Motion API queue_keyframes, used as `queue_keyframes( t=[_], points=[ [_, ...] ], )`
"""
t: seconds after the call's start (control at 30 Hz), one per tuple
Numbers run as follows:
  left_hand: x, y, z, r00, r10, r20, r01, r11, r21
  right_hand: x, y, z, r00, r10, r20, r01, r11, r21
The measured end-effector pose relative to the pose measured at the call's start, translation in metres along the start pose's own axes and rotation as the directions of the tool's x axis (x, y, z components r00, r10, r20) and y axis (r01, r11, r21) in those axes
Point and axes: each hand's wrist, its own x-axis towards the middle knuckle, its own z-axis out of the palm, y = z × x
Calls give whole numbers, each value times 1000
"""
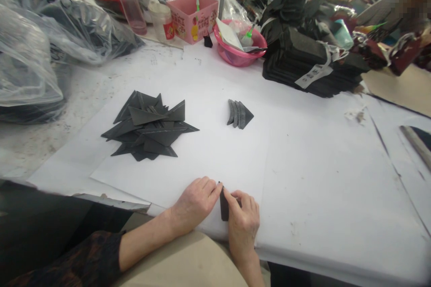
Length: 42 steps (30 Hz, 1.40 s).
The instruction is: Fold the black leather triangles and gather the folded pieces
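At the near edge of the counter [319, 197], the left hand [197, 202] and the right hand [243, 224] meet on one small dark piece [224, 208]. The fingers of both hands are pinched close on it from each side, so it stands up on its edge and stays folded flat; it looks like folded paper or thin card, but the view is too blurry to be sure. It sits on the white sheet [215, 157], right in front of the person, where both hands can press down on it. Further out to the left lies a loose pile [150, 128] of flat dark triangles. To the right of that is a neat little row [239, 114] of folded ones, apart from the pile. Nothing lies between the hands and these. Far back stand a pink bowl [239, 51], a pink box [193, 18], a big black stack [310, 63] and shiny plastic bags [40, 49].
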Motion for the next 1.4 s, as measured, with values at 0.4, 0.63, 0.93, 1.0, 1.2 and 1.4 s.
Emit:
queue_keyframes(
  t=[0.4,0.63,0.93,1.0,1.2,1.4],
  points=[
    [-1,-25,-4,998,-47,35,46,999,28,17,-20,15,998,68,-7,-68,998,-5],
    [-4,-24,0,992,-123,35,121,992,39,17,-19,15,997,72,-10,-72,997,-12],
    [0,-25,-6,991,117,-62,-121,990,-72,18,-20,13,997,76,5,-76,997,0],
    [0,-25,-5,993,114,-38,-116,992,-41,16,-17,10,997,69,17,-69,997,21],
    [-3,-23,-4,992,123,25,-123,992,2,6,-3,1,999,6,-38,-5,999,43],
    [-5,-21,-7,992,116,54,-117,993,32,0,3,-2,1000,-28,7,27,998,65]
  ],
)
